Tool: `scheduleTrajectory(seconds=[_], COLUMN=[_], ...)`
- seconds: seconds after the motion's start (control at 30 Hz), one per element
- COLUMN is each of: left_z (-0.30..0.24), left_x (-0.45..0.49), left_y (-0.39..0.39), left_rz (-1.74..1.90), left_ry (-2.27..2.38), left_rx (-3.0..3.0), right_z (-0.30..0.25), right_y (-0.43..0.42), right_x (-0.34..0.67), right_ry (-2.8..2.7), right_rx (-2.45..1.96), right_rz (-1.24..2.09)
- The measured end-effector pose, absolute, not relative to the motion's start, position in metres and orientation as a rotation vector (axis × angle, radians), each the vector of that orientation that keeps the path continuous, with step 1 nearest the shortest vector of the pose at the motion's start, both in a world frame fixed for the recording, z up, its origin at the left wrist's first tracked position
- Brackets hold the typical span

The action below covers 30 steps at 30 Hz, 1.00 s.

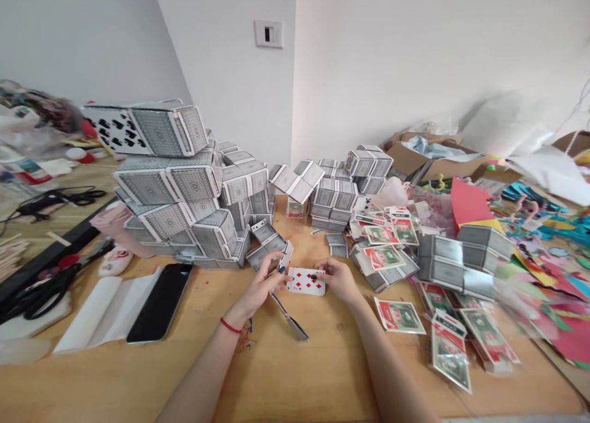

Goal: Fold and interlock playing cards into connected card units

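A playing card with red diamonds [305, 283] lies face up between my two hands, low over the table. My right hand [340, 280] pinches its right end, thumb and fingers closed. My left hand [268, 280] is closed at the card's left end, with another card [286, 255] standing up against its fingers. How far that second card is gripped is partly hidden. Below the left fingers a dark-edged folded card [290, 318] rests on the table. Behind the left hand are loose grey-backed folded cards [262, 238].
A tall stack of blocks folded from cards [184, 189] rises at the left, with smaller stacks [334, 195] behind. Card packs [400, 316] and more folded blocks [440, 260] lie right. A phone [160, 303], black scissors [50, 281] and paper scraps [548, 288] surround the work area.
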<state>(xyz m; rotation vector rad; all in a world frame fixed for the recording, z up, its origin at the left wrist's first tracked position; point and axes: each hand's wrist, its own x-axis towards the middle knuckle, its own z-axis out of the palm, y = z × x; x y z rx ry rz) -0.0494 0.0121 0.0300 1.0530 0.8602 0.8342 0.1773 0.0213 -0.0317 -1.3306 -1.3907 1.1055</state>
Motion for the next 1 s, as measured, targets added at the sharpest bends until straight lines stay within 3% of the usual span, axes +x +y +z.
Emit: scheduleTrajectory(seconds=[0.67,1.0], left_z=[0.038,0.033], left_x=[-0.059,-0.061], left_y=[0.016,0.017], left_rz=[0.645,0.660], left_ry=[0.748,0.730], left_rx=[1.051,1.066], right_z=[-0.020,-0.014], right_y=[0.022,0.020], right_x=[0.185,0.183], right_ry=[-0.849,-0.838], right_rx=[-1.234,-1.207], right_rz=[0.918,0.953])
